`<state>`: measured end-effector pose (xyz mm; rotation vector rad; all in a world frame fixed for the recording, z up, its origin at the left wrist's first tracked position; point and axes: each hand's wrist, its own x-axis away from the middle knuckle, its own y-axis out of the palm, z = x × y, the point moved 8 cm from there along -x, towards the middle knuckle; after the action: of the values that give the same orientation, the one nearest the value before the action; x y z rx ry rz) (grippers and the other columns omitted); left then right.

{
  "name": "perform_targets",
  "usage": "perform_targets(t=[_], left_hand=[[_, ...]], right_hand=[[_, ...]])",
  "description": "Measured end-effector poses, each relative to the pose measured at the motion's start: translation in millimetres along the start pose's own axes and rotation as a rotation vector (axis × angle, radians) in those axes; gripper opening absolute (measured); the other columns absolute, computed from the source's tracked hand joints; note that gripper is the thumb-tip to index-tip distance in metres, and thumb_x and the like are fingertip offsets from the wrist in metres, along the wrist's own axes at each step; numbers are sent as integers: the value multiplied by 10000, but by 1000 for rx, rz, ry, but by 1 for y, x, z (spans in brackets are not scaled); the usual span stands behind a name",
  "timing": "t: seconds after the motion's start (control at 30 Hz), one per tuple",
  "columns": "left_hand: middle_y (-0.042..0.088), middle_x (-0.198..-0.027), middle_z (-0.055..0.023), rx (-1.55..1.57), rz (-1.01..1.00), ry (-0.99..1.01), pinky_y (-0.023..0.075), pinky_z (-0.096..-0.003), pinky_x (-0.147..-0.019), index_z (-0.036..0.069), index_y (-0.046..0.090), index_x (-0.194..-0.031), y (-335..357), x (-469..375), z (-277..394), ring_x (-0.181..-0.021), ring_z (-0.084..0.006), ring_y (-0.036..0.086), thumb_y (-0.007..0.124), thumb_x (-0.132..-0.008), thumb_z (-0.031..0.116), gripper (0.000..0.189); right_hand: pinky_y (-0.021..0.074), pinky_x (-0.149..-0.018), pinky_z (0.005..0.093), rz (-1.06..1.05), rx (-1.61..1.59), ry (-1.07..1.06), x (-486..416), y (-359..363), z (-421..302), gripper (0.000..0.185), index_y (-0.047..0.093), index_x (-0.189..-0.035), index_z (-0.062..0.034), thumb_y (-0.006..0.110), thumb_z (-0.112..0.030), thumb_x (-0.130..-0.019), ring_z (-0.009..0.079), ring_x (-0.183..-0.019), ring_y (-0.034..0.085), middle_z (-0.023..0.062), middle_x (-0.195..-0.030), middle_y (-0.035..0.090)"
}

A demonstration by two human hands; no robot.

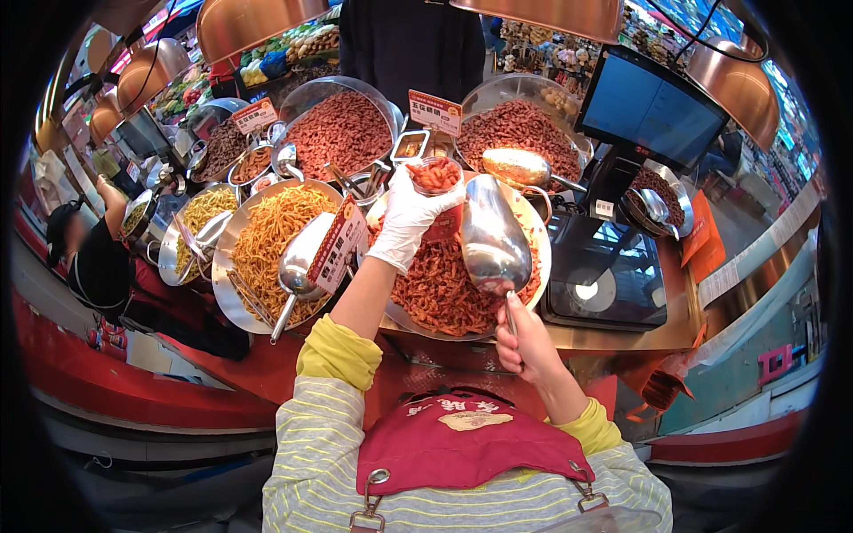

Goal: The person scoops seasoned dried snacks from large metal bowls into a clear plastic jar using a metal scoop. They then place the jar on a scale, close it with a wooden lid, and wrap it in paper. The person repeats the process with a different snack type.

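Observation:
In a white glove, my left hand grips a red cup filled to the top with reddish-orange food pieces, above a wide metal bowl of similar red-orange pieces. My bare right hand holds the handle of a metal scoop, whose bowl lies over the right part of that food, close to the cup. Whether the scoop holds anything cannot be told, as its shiny back faces me. A printed sign stands left of the glove, beside another metal scoop resting on orange shredded food.
Behind are bowls of dark red pieces and another heap with a scoop. At right stand a screen and a black scale. Copper lamps hang overhead. One person stands opposite, another at left.

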<state>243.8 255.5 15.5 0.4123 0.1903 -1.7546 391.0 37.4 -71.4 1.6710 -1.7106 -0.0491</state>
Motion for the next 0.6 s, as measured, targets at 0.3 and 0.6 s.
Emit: perform_targets(t=[0.3, 0.6], left_hand=[[677, -994, -46, 65, 17, 2, 531, -270, -826, -4, 598, -1087, -1, 0, 7, -884, -115, 647, 901, -622, 125, 570], [665, -1016, -64, 39, 27, -17, 541, -285, -820, -4, 573, -1094, 1, 2, 6, -881, -130, 650, 907, -620, 120, 593]], right_hand=[[215, -286, 232, 84, 7, -41, 4, -4, 0, 357, 429, -894, -132, 378, -458, -1028, 81, -325, 274, -39, -502, 311], [217, -281, 237, -52, 16, 21, 6, 9, 7, 366, 425, -885, -126, 371, -458, -1029, 85, -322, 278, -34, -497, 315]])
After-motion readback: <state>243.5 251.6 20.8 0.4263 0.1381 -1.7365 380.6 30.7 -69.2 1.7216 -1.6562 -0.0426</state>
